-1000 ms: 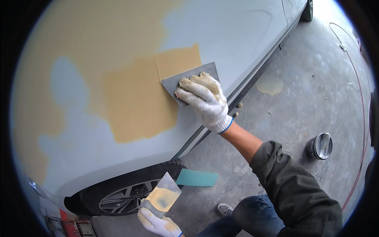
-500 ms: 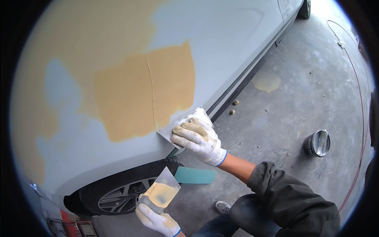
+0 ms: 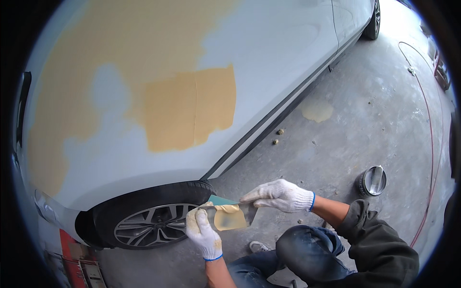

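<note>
My left hand [image 3: 205,235], in a white knit glove with a blue cuff edge, grips a flat putty spreader loaded with yellowish body filler [image 3: 229,221]. From the other side my right hand [image 3: 284,196], gloved alike, pinches a second putty spreader [image 3: 249,212], tilted steeply and meeting the right part of the loaded one. Both hands are in front of the car's wheel [image 3: 161,223], below the pale body panel [image 3: 273,62]. On that panel lies a fresh tan filler patch [image 3: 173,113], with a thin raised ridge running down it. Duller tan areas spread around it.
A teal sheet [image 3: 222,199] shows behind the spreaders. On the concrete floor stands an open can [image 3: 372,181] with a metal piece across its top. A red hose [image 3: 430,158] runs along the right, and small lumps [image 3: 275,142] lie near the sill.
My right hand has left the panel with its spreader and come down to the loaded spreader in my left hand. My left hand has risen slightly and shifted right. The view has shifted.
</note>
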`<act>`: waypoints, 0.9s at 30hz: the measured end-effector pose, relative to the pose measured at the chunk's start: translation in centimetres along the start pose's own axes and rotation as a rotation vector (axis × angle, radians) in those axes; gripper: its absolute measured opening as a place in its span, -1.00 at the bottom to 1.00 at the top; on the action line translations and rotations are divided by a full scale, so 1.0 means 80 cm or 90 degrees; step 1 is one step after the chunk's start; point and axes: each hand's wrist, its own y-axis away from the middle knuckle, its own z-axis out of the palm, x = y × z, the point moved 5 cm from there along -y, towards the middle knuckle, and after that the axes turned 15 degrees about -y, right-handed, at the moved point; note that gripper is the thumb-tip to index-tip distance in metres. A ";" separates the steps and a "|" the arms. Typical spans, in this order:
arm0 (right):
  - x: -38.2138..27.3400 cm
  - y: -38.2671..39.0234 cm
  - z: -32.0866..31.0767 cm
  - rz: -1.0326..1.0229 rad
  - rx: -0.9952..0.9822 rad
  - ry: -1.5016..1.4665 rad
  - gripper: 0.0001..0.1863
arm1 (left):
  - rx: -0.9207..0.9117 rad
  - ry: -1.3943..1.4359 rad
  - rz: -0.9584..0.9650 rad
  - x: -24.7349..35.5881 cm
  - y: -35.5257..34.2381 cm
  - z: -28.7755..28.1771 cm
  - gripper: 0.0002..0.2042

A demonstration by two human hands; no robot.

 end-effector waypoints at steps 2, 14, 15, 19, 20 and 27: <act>-0.025 0.009 -0.024 -0.062 0.104 0.300 -0.68 | 0.039 -0.017 0.008 0.003 0.004 0.002 -0.74; -0.044 0.086 0.009 0.073 0.561 -0.473 -0.80 | -0.012 0.116 0.046 0.130 0.095 0.064 -0.70; -0.053 0.093 0.014 0.056 0.571 -0.494 -0.81 | -0.043 0.116 0.043 0.143 0.110 0.067 -0.70; -0.096 0.107 0.018 -0.050 0.628 -0.538 -0.81 | -0.041 0.116 0.082 0.159 0.142 0.064 -0.77; -0.106 0.110 0.016 -0.084 0.651 -0.542 -0.80 | -0.050 0.082 0.090 0.168 0.145 0.056 -0.78; -0.192 0.125 0.013 -0.123 0.345 -0.416 -0.68 | -0.007 0.059 0.109 0.173 0.136 0.011 -0.84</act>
